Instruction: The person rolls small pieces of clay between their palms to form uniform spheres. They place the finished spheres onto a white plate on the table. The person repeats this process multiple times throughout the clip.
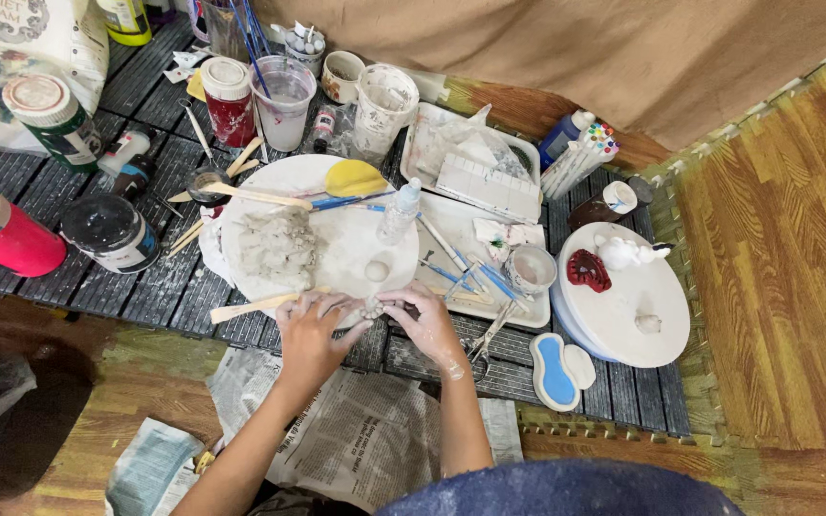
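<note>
Fingers of left hand (310,332) and right hand (429,325) pinched together on a small clay piece (372,308) at the near rim of the round white board (356,250). Shaping step, apparently; next calls for gentle, even pressure. Beyond, grey clay lump (276,248), then cups.

Even indoor light over a cluttered clay worktable, seen from above.

Soft, diffuse light, no hard glare; white round board (356,244) and white plate (642,287) read brightest, slightly washed. Weak shadows under left hand (310,334) & right hand (429,328). Lower-left corner falls dim. Wide-angle bend at edges: wood floor (786,239) planks lean outward. Blue garment (566,489) at bottom edge soft, out of focus.
</note>
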